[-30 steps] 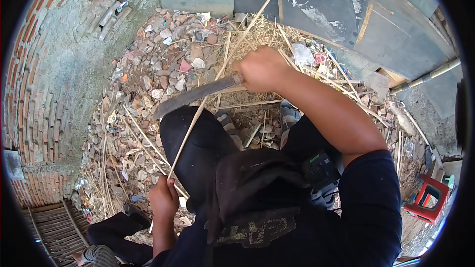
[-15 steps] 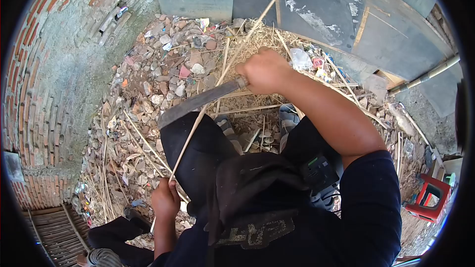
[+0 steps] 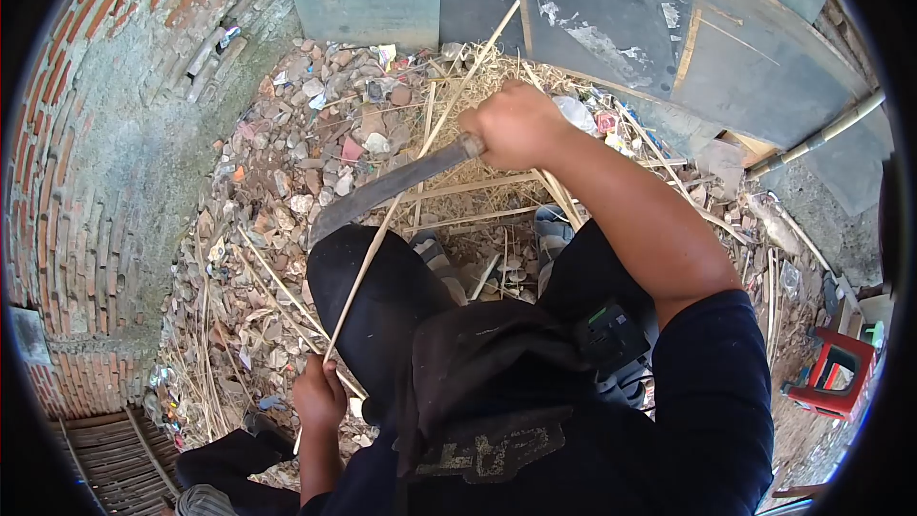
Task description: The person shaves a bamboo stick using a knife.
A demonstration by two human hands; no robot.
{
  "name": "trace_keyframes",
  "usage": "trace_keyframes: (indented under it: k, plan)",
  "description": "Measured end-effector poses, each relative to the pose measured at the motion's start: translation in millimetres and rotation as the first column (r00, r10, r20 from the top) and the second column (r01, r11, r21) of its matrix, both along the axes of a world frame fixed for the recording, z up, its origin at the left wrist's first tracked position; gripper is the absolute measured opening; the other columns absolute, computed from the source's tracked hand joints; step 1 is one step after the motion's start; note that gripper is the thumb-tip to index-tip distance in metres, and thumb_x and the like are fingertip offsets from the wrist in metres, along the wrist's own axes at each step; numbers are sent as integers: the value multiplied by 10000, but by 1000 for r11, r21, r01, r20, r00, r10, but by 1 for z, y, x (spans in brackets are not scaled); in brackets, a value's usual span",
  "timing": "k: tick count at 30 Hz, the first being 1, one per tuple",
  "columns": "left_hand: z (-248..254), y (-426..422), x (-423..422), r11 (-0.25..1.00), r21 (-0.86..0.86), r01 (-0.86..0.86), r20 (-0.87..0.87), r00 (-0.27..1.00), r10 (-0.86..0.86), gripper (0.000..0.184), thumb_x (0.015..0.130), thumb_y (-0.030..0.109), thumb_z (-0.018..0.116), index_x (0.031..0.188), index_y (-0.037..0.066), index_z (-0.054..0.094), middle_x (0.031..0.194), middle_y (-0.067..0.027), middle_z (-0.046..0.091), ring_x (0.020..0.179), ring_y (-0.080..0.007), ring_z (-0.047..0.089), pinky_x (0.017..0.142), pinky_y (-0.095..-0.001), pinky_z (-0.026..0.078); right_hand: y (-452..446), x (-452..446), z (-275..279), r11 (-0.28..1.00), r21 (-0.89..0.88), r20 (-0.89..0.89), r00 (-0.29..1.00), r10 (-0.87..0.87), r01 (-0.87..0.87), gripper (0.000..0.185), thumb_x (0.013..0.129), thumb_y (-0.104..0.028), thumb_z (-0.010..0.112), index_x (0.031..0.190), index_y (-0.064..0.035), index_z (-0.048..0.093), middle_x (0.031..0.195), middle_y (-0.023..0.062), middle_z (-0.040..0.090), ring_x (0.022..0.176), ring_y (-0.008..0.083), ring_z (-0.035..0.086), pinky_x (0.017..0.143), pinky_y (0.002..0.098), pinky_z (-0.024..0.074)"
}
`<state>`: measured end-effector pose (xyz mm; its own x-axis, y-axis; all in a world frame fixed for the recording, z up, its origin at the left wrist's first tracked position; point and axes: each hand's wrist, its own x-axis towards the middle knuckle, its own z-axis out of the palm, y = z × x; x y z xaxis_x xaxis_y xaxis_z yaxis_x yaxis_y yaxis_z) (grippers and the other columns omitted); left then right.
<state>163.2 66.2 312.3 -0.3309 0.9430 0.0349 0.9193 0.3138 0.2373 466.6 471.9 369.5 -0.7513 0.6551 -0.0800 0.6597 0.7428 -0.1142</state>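
My right hand [image 3: 519, 126] is closed round the handle of a large machete [image 3: 392, 183], whose dark blade points left and down over my knee. The blade crosses a long, thin bamboo strip [image 3: 371, 253] that slants from the lower left up past my right hand. Lower left, my left hand [image 3: 319, 395] grips the strip near its lower end, thumb on top. The strip's far end rises above the straw-like shavings [image 3: 478, 86] on the ground.
Rubble [image 3: 277, 191] covers the ground, with more bamboo strips [image 3: 287, 277] at the left. A brick wall [image 3: 105, 182] stands left, grey panels [image 3: 611, 19] at the back, a red stool [image 3: 834, 375] at the right. Another person's dark-clothed leg [image 3: 229, 463] shows lower left.
The view has shifted slightly. My right hand and the machete have moved a little along the strip, away from its far end; my left hand still holds it.
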Motion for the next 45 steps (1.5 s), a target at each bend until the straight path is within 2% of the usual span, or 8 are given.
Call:
trace_keyframes:
  k: [6,12,15,21,31,34,37,45]
  plan:
    - [5,-8,-5,998,-44,-55,-68,996,52,252,1061,214,472,938,18,571,633,-245,576,624,-493,600,560,-549,431,58,45,-27,866,-201,-225,839,-496,458,204,884,-190,622,1057,-151,723,954,129,735,902,282,723,835,451,589]
    - [19,-1,2,996,-86,-22,-3,1000,22,255,1054,211,477,932,-1,550,626,-252,567,636,-511,587,560,-566,419,32,22,-11,949,-204,-106,958,-265,239,232,844,-195,673,1068,-150,720,980,127,736,964,299,718,852,428,589]
    - [9,2,-1,1000,-20,-1,-43,999,0,220,1043,191,491,938,6,549,644,-255,577,649,-507,594,564,-568,424,8,11,7,989,136,81,996,48,-59,220,856,-211,678,1064,-154,719,982,128,738,960,289,720,855,421,587]
    - [4,-6,-7,997,-48,-53,-55,997,50,213,1046,206,486,945,31,551,681,-253,593,656,-504,600,585,-573,432,65,64,-27,829,-166,-306,771,-558,534,233,886,-244,643,1080,-132,708,999,155,736,961,344,712,871,469,573]
    - [16,2,-11,997,-72,-4,53,999,8,274,1061,232,457,905,18,527,630,-243,560,633,-499,590,565,-552,421,42,40,-8,996,66,-99,993,71,-65,208,902,-216,620,1083,-169,712,930,140,732,882,313,713,839,471,574]
    - [-4,-14,-25,1000,-5,6,-4,1000,-6,279,1058,228,457,891,17,528,612,-240,550,606,-498,581,548,-547,413,76,68,-45,853,-200,-354,776,-521,481,240,855,-205,649,1081,-169,719,917,141,741,903,328,717,852,475,571]
    - [10,-6,-13,999,-35,-30,12,999,30,286,1057,230,462,884,14,535,612,-243,551,603,-500,577,546,-545,412,73,80,-35,789,-129,-369,710,-600,600,269,833,-216,662,1090,-161,721,946,155,748,931,348,718,870,475,569]
    - [12,5,-13,999,-16,39,71,997,-37,303,1062,240,448,903,0,544,616,-248,544,618,-505,578,548,-536,413,55,62,-23,979,194,-337,941,0,70,83,836,-192,676,914,-164,681,795,77,717,801,295,717,813,451,582]
